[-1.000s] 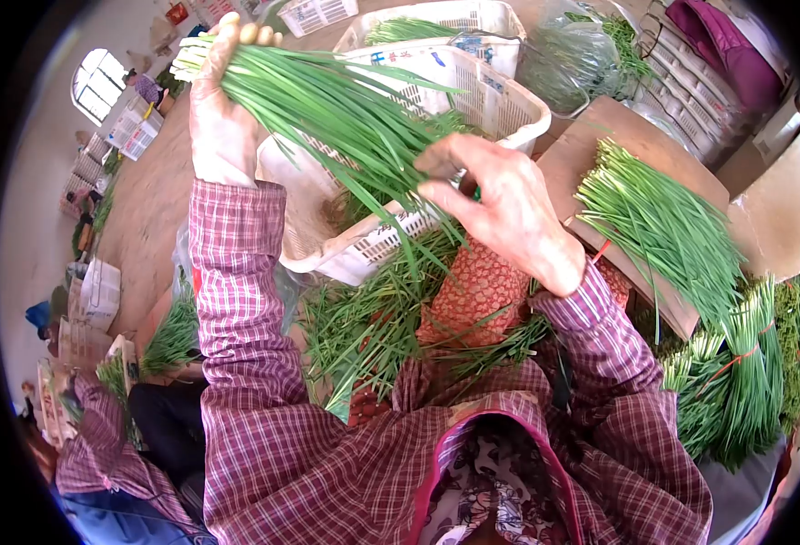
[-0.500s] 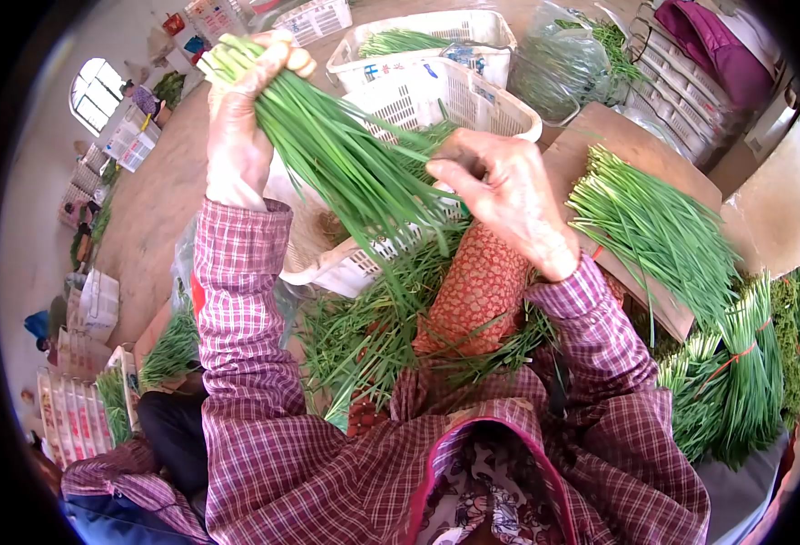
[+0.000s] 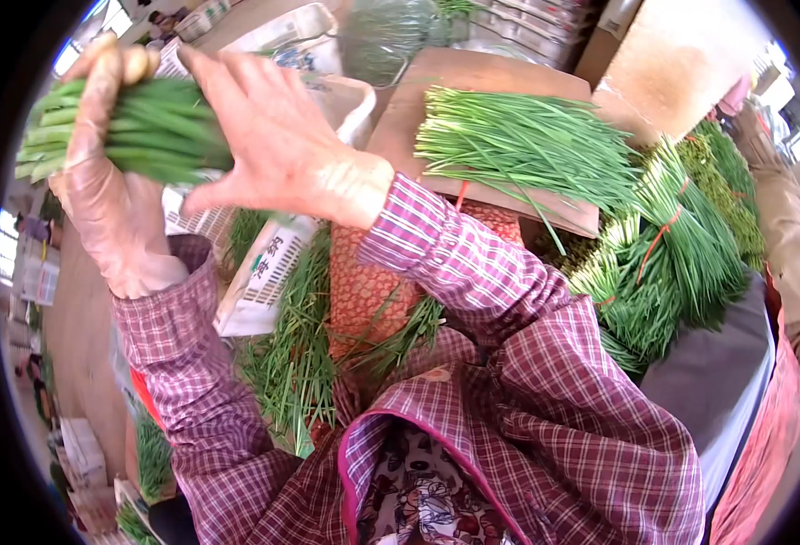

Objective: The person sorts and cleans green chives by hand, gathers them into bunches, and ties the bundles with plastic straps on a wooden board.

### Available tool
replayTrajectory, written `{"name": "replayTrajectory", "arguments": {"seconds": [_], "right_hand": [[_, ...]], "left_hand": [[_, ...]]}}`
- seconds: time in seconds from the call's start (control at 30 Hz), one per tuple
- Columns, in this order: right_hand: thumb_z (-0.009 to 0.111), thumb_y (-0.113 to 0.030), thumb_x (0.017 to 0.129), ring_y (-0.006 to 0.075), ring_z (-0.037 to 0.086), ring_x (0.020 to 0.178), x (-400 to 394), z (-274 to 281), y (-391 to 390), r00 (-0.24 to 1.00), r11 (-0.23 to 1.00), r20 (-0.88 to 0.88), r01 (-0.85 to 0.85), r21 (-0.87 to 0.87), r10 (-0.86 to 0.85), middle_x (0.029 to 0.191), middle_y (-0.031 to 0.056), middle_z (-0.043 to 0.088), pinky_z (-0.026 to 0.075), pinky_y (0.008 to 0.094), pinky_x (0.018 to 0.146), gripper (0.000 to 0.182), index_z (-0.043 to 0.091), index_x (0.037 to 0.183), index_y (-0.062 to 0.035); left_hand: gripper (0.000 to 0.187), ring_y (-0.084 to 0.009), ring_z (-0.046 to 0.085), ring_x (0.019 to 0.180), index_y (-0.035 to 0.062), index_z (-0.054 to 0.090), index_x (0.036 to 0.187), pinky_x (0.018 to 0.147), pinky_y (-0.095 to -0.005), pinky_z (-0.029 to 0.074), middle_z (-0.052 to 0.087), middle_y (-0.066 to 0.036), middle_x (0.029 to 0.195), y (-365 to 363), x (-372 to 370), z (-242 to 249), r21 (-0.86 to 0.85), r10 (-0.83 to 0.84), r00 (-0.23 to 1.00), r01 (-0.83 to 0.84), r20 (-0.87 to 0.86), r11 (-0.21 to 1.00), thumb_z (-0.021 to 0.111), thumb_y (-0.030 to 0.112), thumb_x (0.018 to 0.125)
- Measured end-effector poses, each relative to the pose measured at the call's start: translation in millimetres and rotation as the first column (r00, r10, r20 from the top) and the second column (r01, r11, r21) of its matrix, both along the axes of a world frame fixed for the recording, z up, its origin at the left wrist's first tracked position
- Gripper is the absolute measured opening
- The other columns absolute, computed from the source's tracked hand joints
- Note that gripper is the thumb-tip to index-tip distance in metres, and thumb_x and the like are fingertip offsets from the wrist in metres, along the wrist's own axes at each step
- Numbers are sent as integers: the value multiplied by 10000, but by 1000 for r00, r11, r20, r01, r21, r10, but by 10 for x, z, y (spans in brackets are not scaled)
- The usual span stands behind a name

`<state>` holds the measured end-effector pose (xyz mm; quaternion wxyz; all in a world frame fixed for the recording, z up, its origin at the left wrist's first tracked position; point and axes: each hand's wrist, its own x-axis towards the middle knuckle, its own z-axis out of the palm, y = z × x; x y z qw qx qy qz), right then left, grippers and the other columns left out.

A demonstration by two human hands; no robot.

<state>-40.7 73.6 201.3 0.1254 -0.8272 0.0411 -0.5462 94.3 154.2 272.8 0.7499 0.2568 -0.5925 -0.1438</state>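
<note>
A bunch of garlic chives [image 3: 159,132] is raised at the upper left, pale cut ends to the left. My left hand [image 3: 100,173], in a thin clear glove, is wrapped round it. My right hand [image 3: 277,136] is at the leafy side of the bunch, thumb and fingers spread wide; whether its fingertips touch the leaves is hard to see. The leaves are blurred there and partly hidden behind the hand. A layer of loose chives [image 3: 518,141] lies on a brown board [image 3: 418,68] to the right.
Tied chive bunches [image 3: 672,227] are stacked at right. Loose leaves [image 3: 291,345] lie beside a red floral cloth [image 3: 364,291] at my lap. A white plastic basket [image 3: 268,272] stands in front, partly hidden by my arms. A plastic bag of greens [image 3: 377,41] sits farther back.
My view has turned right, so the board and tied bunches appear more central. The chive bunch has swung to nearly level. My right hand has gone from pinching near the leaf tips to spread fingers.
</note>
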Motion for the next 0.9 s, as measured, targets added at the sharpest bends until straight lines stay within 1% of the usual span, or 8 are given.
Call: {"name": "replayTrajectory", "arguments": {"seconds": [0.07, 0.1, 0.17, 0.2, 0.23, 0.5, 0.67, 0.9], "right_hand": [[826, -255, 623, 354, 530, 1086, -59, 68, -198, 989, 993, 100, 112, -42, -108, 1061, 200, 532, 419, 491, 888, 894, 365, 1358, -39], [786, -126, 604, 285, 618, 877, -275, 117, -273, 966, 966, 128, 237, -105, -223, 880, 108, 563, 484, 435, 720, 762, 446, 1285, -103], [752, -122, 650, 243, 654, 725, -765, 243, -319, 891, 867, 135, 452, -207, -432, 807, 59, 600, 512, 371, 547, 614, 505, 1211, -169], [670, -85, 703, 351, 636, 838, -1100, 424, -296, 855, 865, -165, 458, -206, -492, 945, 162, 607, 519, 410, 660, 611, 439, 1267, -114], [663, -68, 727, 343, 636, 834, -1306, 380, -457, 888, 873, -91, 418, -250, -451, 950, 161, 609, 518, 403, 652, 520, 480, 1214, -74], [735, -161, 726, 268, 677, 714, -2268, -390, -1524, 345, 661, -615, 628, -410, -709, 847, 76, 659, 545, 378, 602, 583, 483, 1251, -196], [733, -175, 716, 304, 664, 799, -2048, -823, -1855, 296, 678, -740, 680, -281, -604, 875, 89, 655, 539, 420, 693, 609, 479, 1269, -175], [737, -319, 755, 333, 471, 1205, -2209, -1130, -1943, 365, 784, -836, 609, -119, -411, 1287, 148, 502, 409, 453, 989, 745, 403, 1398, -144]], "left_hand": [[167, -263, 617, 995, -18, 620, 1024, 1015, -402, 477, 642, -157, 984, -166, -125, -25, -84, -511, 791, 515, -336, 853, 634, 10, 860], [147, -285, 603, 1054, -10, 629, 998, 1066, -471, 430, 646, -169, 1013, -259, -259, 1, -101, -316, 896, 299, -313, 949, 630, 9, 853], [229, -274, 591, 1089, 0, 604, 1078, 1053, -471, 422, 640, -163, 1052, -573, -496, -70, -118, -631, 724, 626, -280, 771, 635, 84, 867], [313, -267, 583, 1112, -1, 589, 1133, 1048, -448, 421, 637, -159, 1089, -729, -612, -73, -196, -911, 219, 934, -349, 300, 658, 139, 861], [441, -262, 534, 1184, 4, 546, 1218, 1058, -424, 408, 595, -160, 1191, -755, -1048, -73, -137, -642, 631, 659, -435, 740, 670, 235, 864], [545, -237, 562, 1148, 35, 504, 1285, 1017, -361, 439, 593, -133, 1219, -1653, -792, -992, 174, -68, 997, 62, 29, 983, 713, 242, 826], [856, -235, 336, 1377, 161, 339, 1459, 1147, -443, 237, 405, -83, 1464, -1912, -1302, -1380, -82, 242, 342, -422, 908, 903, 734, 428, 747], [943, -299, 338, 1365, 37, 275, 1456, 1120, -501, 244, 388, -147, 1447, -2524, -1496, -2222, -14, 64, 93, -456, 994, 890, 681, 524, 758]]}}
